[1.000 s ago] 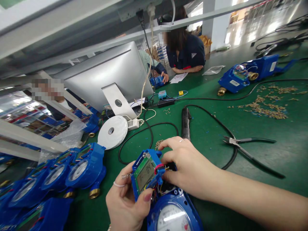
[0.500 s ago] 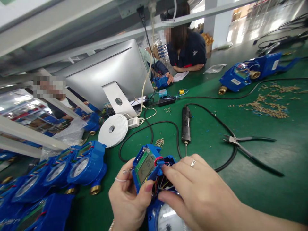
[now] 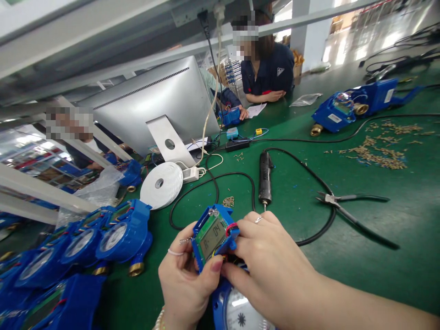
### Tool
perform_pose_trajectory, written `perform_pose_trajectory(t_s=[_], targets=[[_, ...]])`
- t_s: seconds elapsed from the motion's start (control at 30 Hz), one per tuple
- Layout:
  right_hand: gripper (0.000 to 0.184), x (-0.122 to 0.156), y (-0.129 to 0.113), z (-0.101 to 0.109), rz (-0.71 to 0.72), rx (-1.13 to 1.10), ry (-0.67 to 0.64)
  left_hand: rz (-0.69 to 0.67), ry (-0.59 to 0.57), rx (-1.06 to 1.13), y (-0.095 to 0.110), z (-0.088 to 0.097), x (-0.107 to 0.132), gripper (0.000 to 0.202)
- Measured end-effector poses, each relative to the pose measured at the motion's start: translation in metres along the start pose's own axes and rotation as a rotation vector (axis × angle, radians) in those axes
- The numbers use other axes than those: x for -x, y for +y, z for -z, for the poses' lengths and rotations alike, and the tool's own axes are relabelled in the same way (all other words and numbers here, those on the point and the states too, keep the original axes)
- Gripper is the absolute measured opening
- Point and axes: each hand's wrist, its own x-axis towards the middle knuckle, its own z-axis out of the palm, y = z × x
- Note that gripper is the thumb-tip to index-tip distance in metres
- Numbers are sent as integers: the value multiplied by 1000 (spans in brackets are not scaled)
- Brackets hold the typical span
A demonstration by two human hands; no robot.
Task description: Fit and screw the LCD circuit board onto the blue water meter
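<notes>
My left hand (image 3: 187,275) is closed around the edge of a blue display module (image 3: 213,236) with a green circuit board and an LCD, thumb on its lower side. The module is tilted up above a blue water meter (image 3: 220,305) with a white dial (image 3: 242,314). Red, black and yellow wires (image 3: 231,229) run at the module's right side. My right hand (image 3: 271,261) is bent in behind and below the module's right edge. Its fingertips are hidden, so what they hold there does not show.
Several blue water meters (image 3: 123,231) stand on the left. A black electric screwdriver (image 3: 265,178), cutting pliers (image 3: 330,199), a white tape roll (image 3: 161,185) and loose screws (image 3: 381,153) lie on the green table. Behind the monitor (image 3: 147,105) another person (image 3: 268,68) leans on the table.
The display module is tipped so its screen faces me more. My right hand has shifted left, its fingers curling further behind the module.
</notes>
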Motion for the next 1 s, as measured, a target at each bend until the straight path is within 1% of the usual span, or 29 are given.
perform_pose_trajectory(t_s=[0.13, 0.23, 0.3, 0.43, 0.5, 0.6, 0.7, 0.8, 0.87, 1.0], targets=[[19, -2, 2, 3, -52, -28, 28, 2, -20, -8, 1, 0, -2, 48], [18, -2, 4, 4, -65, -59, 33, 21, -4, 9, 2, -1, -2, 44], [21, -2, 5, 3, -46, -52, 26, 25, -6, 13, 3, 0, -2, 42], [25, -2, 5, 3, 20, 6, -57, 48, -15, 5, 2, 0, -3, 43], [24, -3, 5, 3, 26, 33, -88, 43, -26, -19, 1, 1, -5, 44], [25, -2, 6, 6, 49, 58, -82, 20, -35, -42, 1, 1, -5, 45], [25, 1, 11, 9, 107, 63, -68, -8, -48, -53, 2, 2, -3, 47], [21, 5, 17, 14, 141, 57, -60, -27, -101, -91, 0, 5, -1, 52], [19, 8, 22, 18, 148, 32, -95, -62, -165, -149, -3, 10, -1, 55], [15, 12, 29, 27, 154, -26, -210, -227, -290, -333, -8, 20, -2, 65]])
